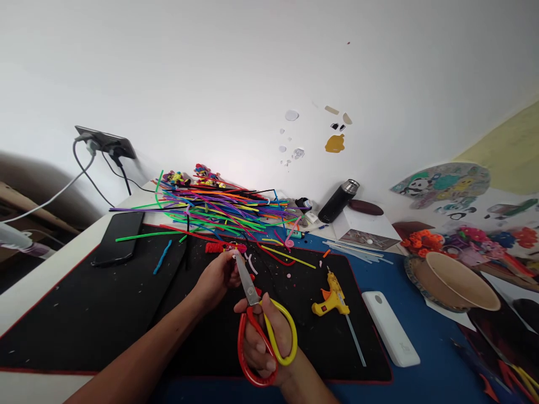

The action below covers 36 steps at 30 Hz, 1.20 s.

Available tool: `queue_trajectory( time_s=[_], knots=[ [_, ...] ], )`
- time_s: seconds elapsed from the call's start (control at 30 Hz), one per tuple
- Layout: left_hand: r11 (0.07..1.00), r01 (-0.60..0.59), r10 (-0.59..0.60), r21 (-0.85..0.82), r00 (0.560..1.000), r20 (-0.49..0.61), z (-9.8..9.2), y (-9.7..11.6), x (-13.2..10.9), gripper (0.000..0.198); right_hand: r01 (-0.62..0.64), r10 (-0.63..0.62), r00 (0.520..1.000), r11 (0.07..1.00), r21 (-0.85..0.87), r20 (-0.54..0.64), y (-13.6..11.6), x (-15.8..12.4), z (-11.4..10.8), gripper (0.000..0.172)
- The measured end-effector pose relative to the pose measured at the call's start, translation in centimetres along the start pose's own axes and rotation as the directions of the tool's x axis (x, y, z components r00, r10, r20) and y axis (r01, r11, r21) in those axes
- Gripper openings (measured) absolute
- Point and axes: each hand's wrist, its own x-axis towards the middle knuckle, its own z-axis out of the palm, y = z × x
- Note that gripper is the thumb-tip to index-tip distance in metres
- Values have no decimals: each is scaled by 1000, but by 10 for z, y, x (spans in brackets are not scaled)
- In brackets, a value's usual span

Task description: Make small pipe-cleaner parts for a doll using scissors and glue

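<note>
My right hand [269, 336] grips a pair of scissors [251, 292] with one red and one yellow handle, its fingers through the loops. The blades look nearly together and point away from me, their tips by my left fingertips. My left hand [214, 278] is closed in a pinch on a small pale piece [234, 253], partly hidden by fingers and blades. Just beyond lies a wound red pipe-cleaner piece [214, 247] with pink and yellow bits at its right end. A short white curved strip [251, 264] rests right of the blade tips.
Many coloured pipe cleaners [219, 205] are heaped along the wall. On the black mat [105, 314] lie a phone [120, 238], a blue twisted piece [162, 257] and a yellow glue gun [333, 297]. A white power bank [391, 328], black flask [338, 202] and bowl [461, 280] stand rightward.
</note>
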Motion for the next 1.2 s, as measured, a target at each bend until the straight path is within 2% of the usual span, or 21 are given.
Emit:
queue_trajectory(
  time_s=[0.13,0.3,0.5,0.63,0.77,0.9,0.97,1.07,1.13,1.2],
  knots=[
    [999,19,-20,-26,1000,-20,-1,0,0,45,-5,4,1000,1000,-24,-30,-2,-1,0,68],
    [999,25,-26,-40,999,-20,-3,-2,1,45,18,-23,998,996,-91,-57,-3,-3,2,69],
    [1000,3,-4,-27,999,-32,-4,-3,3,46,52,-64,996,980,-191,-61,0,-5,-1,63],
    [999,26,-26,-35,1000,3,-4,-1,2,46,85,-109,990,970,-228,-93,2,-7,-1,61],
    [1000,11,-11,-6,1000,28,-4,-1,2,46,92,-124,985,964,-249,-118,1,-9,0,61],
    [999,-42,42,26,999,-16,-7,-1,3,50,107,-139,984,961,-255,-110,-2,-10,-2,61],
    [988,-131,137,85,988,-71,-12,0,4,52,119,-150,982,960,-252,-111,-4,-11,-4,60],
    [914,-278,327,295,936,-132,-21,-1,6,53,128,-166,977,959,-254,-134,-8,-15,-7,59],
    [809,-318,416,495,904,-99,-27,-1,8,48,122,-163,975,961,-250,-152,-10,-19,-9,58],
    [652,-331,472,682,881,-23,-31,-2,9,39,117,-160,974,961,-250,-159,-11,-23,-10,58]
  ],
)
